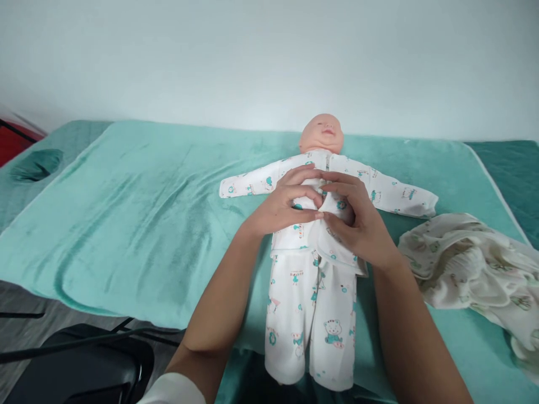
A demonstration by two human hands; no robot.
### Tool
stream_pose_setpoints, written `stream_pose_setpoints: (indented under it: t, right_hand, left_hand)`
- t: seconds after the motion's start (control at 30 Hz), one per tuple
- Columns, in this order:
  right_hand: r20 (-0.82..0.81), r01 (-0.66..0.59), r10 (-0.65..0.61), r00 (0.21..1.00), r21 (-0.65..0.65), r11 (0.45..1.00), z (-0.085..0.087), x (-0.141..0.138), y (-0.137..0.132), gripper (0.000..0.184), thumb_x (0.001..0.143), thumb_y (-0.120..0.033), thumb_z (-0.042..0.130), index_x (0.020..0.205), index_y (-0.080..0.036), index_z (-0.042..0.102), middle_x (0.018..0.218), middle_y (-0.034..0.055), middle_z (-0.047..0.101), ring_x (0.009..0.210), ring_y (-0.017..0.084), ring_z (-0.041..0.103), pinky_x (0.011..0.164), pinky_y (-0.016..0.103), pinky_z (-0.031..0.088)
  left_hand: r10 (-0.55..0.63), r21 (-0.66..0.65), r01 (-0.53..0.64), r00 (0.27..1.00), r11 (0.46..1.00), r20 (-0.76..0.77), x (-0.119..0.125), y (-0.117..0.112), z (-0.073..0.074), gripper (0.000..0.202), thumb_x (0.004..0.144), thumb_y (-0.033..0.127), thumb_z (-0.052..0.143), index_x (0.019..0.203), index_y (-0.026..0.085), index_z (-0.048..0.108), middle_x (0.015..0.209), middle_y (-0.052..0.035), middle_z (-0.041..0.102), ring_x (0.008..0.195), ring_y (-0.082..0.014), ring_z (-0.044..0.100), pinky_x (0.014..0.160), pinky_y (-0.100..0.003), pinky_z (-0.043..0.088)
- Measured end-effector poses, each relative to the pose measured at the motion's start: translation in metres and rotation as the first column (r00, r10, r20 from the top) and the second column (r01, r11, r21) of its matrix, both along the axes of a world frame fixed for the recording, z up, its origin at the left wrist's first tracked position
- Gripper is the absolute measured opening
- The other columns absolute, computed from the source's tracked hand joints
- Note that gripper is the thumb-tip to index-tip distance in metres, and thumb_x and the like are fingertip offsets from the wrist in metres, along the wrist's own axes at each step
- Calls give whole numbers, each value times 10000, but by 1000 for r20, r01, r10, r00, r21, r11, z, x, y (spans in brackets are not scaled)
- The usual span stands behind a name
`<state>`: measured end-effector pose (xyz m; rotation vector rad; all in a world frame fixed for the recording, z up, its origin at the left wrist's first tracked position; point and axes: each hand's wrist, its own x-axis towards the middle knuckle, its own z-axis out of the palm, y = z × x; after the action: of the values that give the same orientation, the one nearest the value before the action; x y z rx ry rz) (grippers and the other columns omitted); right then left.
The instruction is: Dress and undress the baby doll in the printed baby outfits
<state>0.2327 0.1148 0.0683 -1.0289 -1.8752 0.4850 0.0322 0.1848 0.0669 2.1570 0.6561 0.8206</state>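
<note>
While the baby doll in white printed cotton pyjamas (314, 264) lies head-far, I see left hand (283, 203) and right hand (359, 221) equally near, pinching its shirt front (332, 210) closed.

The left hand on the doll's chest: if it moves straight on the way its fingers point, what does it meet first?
The left hand points right, across the doll's shirt. Its fingers already touch or nearly touch the right hand, so it would probably meet that hand first; the exact gap is unclear.

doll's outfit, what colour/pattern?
White with small teal cartoon bear prints, on the doll's outfit; both hands work at its chest. Head view shows it best.
</note>
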Motion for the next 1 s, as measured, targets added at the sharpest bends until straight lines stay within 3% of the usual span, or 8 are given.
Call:
stream_pose_setpoints:
  t: [0.3, 0.47, 0.6, 0.7, 0.77, 0.87, 0.93, 1.0]
  right_hand:
    - [44, 80, -82, 996, 46, 996, -5, -6, -2, 351, 903, -148, 582, 1231, -274, 579, 1439, 93, 513, 1392, 287, 461, 1184, 535, 369]
    - [-11, 137, -137, 991, 60, 989, -8, -7, -4, 214, 893, -167, 629, 1084, -255, 592, 1360, 97, 521, 1340, 286, 498, 1138, 517, 415]
    - [-140, 153, -153, 978, -11, 988, -10, -6, -5, 117, 884, -198, 673, 966, -243, 603, 1307, 76, 554, 1254, 258, 548, 1066, 472, 467]
    - [-486, 222, -224, 845, -63, 973, -11, -5, -3, 117, 871, -220, 685, 905, -236, 574, 1263, 53, 609, 1233, 233, 570, 1071, 450, 460]
    - [-690, 338, -338, 640, -142, 930, -10, -3, 0, 127, 864, -236, 679, 888, -235, 554, 1236, 40, 639, 1189, 216, 601, 1057, 439, 470]
    - [-750, 470, -530, 396, -330, 819, -13, 8, 6, 143, 843, -302, 699, 904, -225, 594, 1146, 38, 678, 1055, 193, 647, 998, 407, 503]
    - [-709, 476, -584, 395, -386, 790, -19, 18, 12, 227, 833, -389, 721, 935, -210, 626, 1080, 42, 689, 998, 182, 651, 974, 384, 509]
    - [-625, 465, -612, 485, -409, 786, -27, 25, 16, 356, 794, -462, 762, 1012, -211, 634, 1043, 38, 688, 953, 179, 652, 920, 369, 525]
  left_hand:
    - [110, 183, -113, 994, 977, 28, 12, -7, -2, 95, 844, 151, 683, 838, 243, 704, 1400, -36, 628, 1429, -245, 485, 1229, -482, 377]
    - [99, 191, -113, 992, 975, 83, 13, -6, -4, 123, 946, 296, 634, 876, 247, 724, 1392, -48, 653, 1399, -234, 519, 1219, -490, 381]
    - [115, 159, -134, 985, 978, 127, 14, -8, -2, 235, 971, 333, 608, 767, 218, 634, 1365, -56, 676, 1340, -214, 568, 1191, -481, 409]
    - [188, 119, -208, 969, 971, 158, 17, -10, -3, 337, 942, 318, 651, 659, 200, 512, 1342, -59, 678, 1308, -211, 582, 1143, -455, 444]
    - [270, 60, -287, 941, 956, 201, 20, -11, -5, 401, 927, 289, 660, 611, 192, 434, 1291, -58, 685, 1236, -201, 617, 1080, -417, 479]
    - [434, -60, -437, 850, 898, 300, 19, -7, -8, 429, 900, 251, 666, 581, 186, 386, 1112, -37, 700, 1043, -161, 654, 955, -335, 502]
    - [565, -183, -536, 751, 824, 342, 13, -2, -10, 436, 885, 256, 667, 575, 186, 369, 906, -6, 669, 868, -127, 623, 839, -283, 494]
    - [695, -328, -612, 635, 719, 338, 2, 7, -13, 446, 880, 280, 659, 582, 193, 339, 682, 30, 529, 677, -100, 513, 689, -250, 450]
